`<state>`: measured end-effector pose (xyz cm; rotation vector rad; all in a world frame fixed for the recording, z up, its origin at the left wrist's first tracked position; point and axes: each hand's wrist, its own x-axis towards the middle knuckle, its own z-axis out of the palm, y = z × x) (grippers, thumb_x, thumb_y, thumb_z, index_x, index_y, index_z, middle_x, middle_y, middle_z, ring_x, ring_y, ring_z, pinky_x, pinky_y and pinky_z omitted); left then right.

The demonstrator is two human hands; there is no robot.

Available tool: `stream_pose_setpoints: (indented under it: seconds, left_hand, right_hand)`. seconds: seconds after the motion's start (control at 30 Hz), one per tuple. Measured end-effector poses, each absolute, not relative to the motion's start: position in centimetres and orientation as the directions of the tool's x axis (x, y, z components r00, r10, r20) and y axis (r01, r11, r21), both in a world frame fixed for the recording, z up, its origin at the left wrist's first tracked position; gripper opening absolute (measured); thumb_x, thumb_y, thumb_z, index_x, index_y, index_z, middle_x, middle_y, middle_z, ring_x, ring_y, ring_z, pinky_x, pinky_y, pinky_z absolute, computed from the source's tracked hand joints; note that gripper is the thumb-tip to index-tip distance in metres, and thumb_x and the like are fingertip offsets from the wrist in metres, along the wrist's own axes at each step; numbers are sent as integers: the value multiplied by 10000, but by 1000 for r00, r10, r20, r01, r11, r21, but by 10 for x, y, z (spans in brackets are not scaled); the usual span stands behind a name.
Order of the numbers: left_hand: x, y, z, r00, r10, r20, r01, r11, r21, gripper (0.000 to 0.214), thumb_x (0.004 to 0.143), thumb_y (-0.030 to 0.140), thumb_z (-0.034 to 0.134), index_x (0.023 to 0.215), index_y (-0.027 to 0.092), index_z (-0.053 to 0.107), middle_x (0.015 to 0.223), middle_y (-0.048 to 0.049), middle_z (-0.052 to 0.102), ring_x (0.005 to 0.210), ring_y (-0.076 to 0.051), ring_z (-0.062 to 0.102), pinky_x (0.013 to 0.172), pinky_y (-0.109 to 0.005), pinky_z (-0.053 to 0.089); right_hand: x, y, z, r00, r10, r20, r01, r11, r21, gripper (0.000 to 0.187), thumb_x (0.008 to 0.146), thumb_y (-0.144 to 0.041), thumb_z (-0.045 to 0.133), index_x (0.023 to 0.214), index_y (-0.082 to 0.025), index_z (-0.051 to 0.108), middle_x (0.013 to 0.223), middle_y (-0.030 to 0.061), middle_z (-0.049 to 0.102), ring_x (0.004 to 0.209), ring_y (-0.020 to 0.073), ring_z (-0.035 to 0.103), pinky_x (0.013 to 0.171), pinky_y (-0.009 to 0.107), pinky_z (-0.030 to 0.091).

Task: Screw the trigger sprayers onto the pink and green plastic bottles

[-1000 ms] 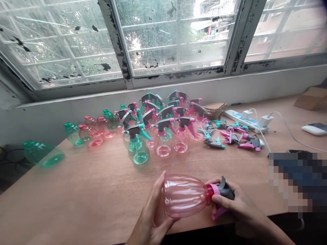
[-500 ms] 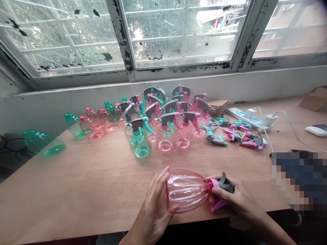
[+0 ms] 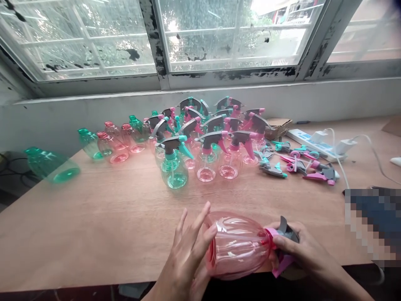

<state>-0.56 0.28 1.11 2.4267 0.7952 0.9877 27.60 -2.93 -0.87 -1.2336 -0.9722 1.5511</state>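
Note:
A clear pink spray bottle (image 3: pixel 239 246) lies on its side in the air over the table's front edge, base to the left. Its grey and pink spray head (image 3: pixel 290 234) sits at the neck, with my right hand (image 3: pixel 300 246) closed around it. Against the base end rests my left hand (image 3: pixel 191 246); one fingertip overlaps the pink wall, other fingers are spread and raised, and the thumb side is partly hidden. Beyond my hands stand several pink and green bottles with spray heads, the nearest a green spray bottle (image 3: pixel 174 169).
Several bottles without heads, such as a green bottle (image 3: pixel 52 165) and a pink bottle (image 3: pixel 113 148), stand at left. Loose spray heads (image 3: pixel 296 163) lie at right before a white power strip (image 3: pixel 313 144) with cables. A blurred-out patch (image 3: pixel 372 225) covers the right edge.
The pink bottle and both hands have shifted slightly right and down in view. My left fingers have spread and lifted off partly; the bottle's base now tips a little toward me.

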Motion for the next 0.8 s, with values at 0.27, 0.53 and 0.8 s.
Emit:
stream_pose_setpoints:
  seconds: [0.27,0.53,0.8]
  left_hand:
    - [-5,4,2,584,628,514,353,-767,536,794,935,250,626,1559,256,136,1585,-169,364,1467,-340,324,1200,-621,201]
    - [1,-9,7,559,681,473,465,-730,502,1118,804,497,735,1572,313,-56,1663,-136,131,1491,-437,201,1148,-644,284]
    - [-8,-5,15,482,667,568,510,-741,437,544,994,104,456,1503,279,373,1493,-57,528,1407,-286,438,1176,-498,329]
  right_hand:
    - [277,-33,-8,-134,947,-292,-189,-314,-931,459,783,-563,749,644,-128,708,546,63,711,480,187,669,471,248,520]
    - [268,-42,-1,-43,945,-326,-156,-328,-932,481,775,-625,717,687,-152,720,564,62,715,504,214,669,506,295,562]
    - [267,-53,4,245,934,-260,-98,-243,-965,405,645,-590,836,757,-207,771,618,64,744,544,269,680,539,350,587]
